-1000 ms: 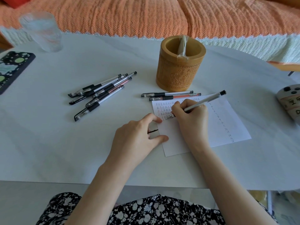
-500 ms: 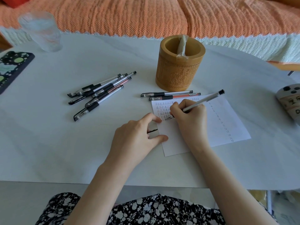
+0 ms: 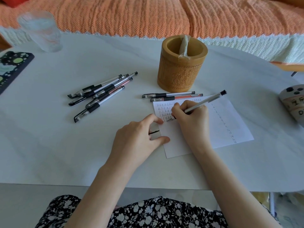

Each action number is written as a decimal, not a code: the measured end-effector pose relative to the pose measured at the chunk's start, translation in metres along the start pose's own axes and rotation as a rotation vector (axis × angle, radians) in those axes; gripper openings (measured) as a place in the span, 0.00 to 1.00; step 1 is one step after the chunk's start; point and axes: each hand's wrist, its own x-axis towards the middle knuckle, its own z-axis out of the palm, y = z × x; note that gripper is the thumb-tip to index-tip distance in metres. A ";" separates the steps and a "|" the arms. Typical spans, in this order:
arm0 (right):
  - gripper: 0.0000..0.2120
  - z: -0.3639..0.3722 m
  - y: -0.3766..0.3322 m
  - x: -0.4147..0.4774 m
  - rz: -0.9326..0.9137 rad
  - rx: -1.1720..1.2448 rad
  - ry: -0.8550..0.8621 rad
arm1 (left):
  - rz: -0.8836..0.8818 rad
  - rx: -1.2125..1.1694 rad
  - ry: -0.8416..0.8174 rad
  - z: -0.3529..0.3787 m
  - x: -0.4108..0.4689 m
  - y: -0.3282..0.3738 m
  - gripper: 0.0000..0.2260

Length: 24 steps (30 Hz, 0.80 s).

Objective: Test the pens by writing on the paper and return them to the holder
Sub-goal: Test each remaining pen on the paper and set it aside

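My right hand [image 3: 191,119] grips a clear pen [image 3: 206,101] with its tip down on the white paper [image 3: 227,125], among rows of small written marks. My left hand [image 3: 138,139] rests at the paper's left edge and holds a clear pen cap [image 3: 154,132] between its curled fingers and thumb. Two capped pens [image 3: 171,96] lie side by side just beyond the paper's top edge. A loose pile of several pens [image 3: 102,92] lies to the left. The carved bamboo holder [image 3: 181,74] stands behind the paper, with only a plastic-wrapped item inside.
A glass of water [image 3: 41,32] stands at the back left, next to a dark patterned case [image 3: 11,68] at the left edge. A round decorated object [image 3: 292,102] sits at the right edge. An orange blanket [image 3: 148,15] lies beyond the white table [image 3: 65,145].
My right hand has shifted only slightly on the paper as the pen tip writes. The left hand and everything else stay where they were.
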 end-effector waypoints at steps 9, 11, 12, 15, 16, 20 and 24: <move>0.16 0.000 0.000 0.000 0.005 0.016 0.027 | 0.002 0.002 0.002 0.000 0.001 0.001 0.18; 0.16 0.000 -0.001 0.000 0.009 0.021 0.025 | 0.002 0.003 0.006 0.000 0.000 0.000 0.18; 0.16 0.000 -0.001 0.000 0.009 0.023 0.024 | 0.003 0.003 0.007 0.000 0.000 0.000 0.18; 0.17 -0.001 -0.002 -0.001 0.012 0.034 0.020 | 0.006 0.003 0.011 -0.001 0.000 0.000 0.18; 0.17 -0.001 -0.002 -0.001 0.015 0.039 0.020 | 0.007 0.002 0.012 -0.001 -0.001 0.000 0.18; 0.16 -0.001 -0.002 -0.001 0.018 0.043 0.027 | 0.008 0.006 0.012 -0.001 -0.001 0.001 0.18; 0.16 -0.002 -0.001 -0.001 0.027 0.056 0.034 | 0.020 0.008 0.005 -0.002 -0.001 0.000 0.18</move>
